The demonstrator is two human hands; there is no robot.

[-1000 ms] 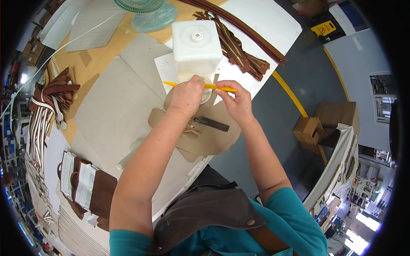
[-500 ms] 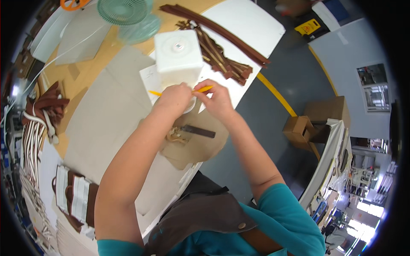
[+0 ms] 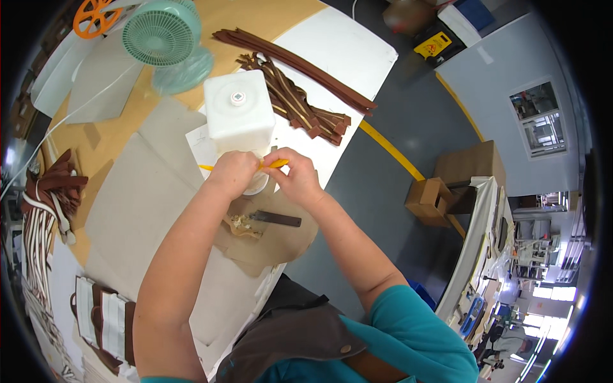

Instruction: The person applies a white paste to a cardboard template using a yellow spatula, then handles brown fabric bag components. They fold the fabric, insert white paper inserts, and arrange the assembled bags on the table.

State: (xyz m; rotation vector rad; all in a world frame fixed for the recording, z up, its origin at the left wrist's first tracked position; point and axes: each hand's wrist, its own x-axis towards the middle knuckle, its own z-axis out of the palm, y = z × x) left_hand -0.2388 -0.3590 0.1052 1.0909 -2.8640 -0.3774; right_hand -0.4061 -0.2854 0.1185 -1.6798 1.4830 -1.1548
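A slim yellow stick (image 3: pixel 278 164) runs level through both hands, its thin end poking out left of my left hand (image 3: pixel 234 173). That hand is closed around its middle. At the thicker end, my right hand (image 3: pixel 298 177) pinches it between thumb and fingers. Under the hands, partly hidden, is a small white cup-like thing (image 3: pixel 258 184). Just beyond them stands a white square jug (image 3: pixel 237 121) with a round cap. Nearer me, a dark flat bar (image 3: pixel 281 219) and some pale scraps (image 3: pixel 242 223) lie on a rounded grey-brown sheet (image 3: pixel 274 246).
Brown strips (image 3: pixel 300 105) lie in bundles beyond the jug. A green fan (image 3: pixel 159 37) stands at the far left. Brown and white pieces (image 3: pixel 105 309) lie at the near left. Right of the table, cardboard boxes (image 3: pixel 428 201) sit on the grey floor.
The whole view has shifted, so the table and hands appear further left and lower. Both hands still hold the yellow stick in front of the jug.
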